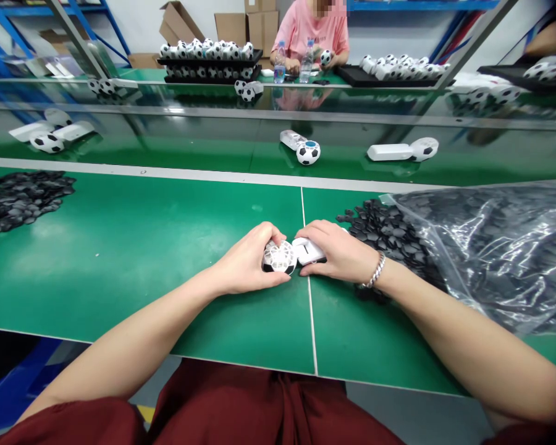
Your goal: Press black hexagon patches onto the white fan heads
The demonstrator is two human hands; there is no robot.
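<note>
A small white handheld fan point(279, 256) with a soccer-ball head lies on its back just above the green tabletop, its round lattice grille facing up. My left hand point(252, 259) is closed around the left side of the round head, thumb and fingers on opposite edges. Around the white handle point(308, 250) my right hand point(336, 252) is closed, covering most of it. A dark patch shows along the head's lower edge. Beyond my right hand spreads a pile of small black pieces point(391, 232), partly hidden by my wrist.
A clear plastic bag point(505, 247) of black pieces lies at right; another black heap point(23, 198) is at left. On the glossy green strip beyond the pale rail point(189, 175) sit several soccer-ball fans point(308, 152). Across it, a person in a pink shirt point(310, 31) works between loaded black trays point(208, 62).
</note>
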